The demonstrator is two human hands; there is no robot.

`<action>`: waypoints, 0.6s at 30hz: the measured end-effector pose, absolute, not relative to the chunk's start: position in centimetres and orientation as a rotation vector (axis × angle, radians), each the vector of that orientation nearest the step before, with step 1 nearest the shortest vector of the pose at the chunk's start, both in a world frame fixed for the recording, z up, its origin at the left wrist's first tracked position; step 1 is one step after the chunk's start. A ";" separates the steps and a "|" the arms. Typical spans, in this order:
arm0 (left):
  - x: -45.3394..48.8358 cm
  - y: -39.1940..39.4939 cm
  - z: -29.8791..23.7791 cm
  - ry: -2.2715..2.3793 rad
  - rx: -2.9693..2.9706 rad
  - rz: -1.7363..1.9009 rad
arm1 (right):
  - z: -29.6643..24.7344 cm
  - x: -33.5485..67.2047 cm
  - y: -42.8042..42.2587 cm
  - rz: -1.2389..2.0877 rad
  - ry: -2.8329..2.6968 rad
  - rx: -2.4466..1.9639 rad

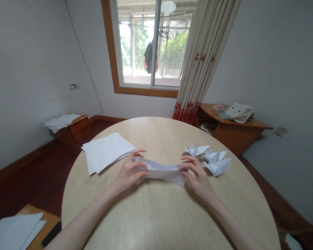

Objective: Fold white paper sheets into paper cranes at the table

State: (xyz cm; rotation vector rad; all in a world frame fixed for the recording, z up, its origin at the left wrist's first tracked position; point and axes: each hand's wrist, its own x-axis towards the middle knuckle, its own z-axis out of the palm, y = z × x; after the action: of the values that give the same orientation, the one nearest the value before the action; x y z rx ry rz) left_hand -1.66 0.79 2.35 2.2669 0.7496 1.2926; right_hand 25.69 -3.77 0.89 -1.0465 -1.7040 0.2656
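A folded sheet of white paper is stretched between my two hands, just over the near middle of the round table. My left hand pinches its left end between thumb and fingers. At the other end, my right hand grips the paper the same way. The sheet has a long fold, its upper edge bows slightly, and a corner hangs down near my right thumb. Beyond my right hand sit several folded white paper figures with pointed tips. A stack of white paper sheets lies past my left hand.
The round wooden table fills the foreground. At lower left, more paper sheets rest on a wooden surface beside a dark object. A small cabinet holds papers at left. A corner desk with a cloth bag stands back right.
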 end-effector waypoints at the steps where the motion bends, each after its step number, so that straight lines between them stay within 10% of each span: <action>1: -1.7 0.8 2.5 0.735 2.293 1.270 | 1.1 25.7 -3.9 0.271 -1.738 -1.048; 18: -2.3 0.1 3.6 0.777 2.568 1.034 | 1.9 25.1 -4.9 0.258 -2.049 -1.103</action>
State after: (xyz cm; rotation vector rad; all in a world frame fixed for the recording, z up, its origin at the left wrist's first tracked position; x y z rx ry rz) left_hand -2.28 0.11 3.65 2.5679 0.7766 1.0339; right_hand 25.07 -4.94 1.88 -1.1031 -2.0490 0.2582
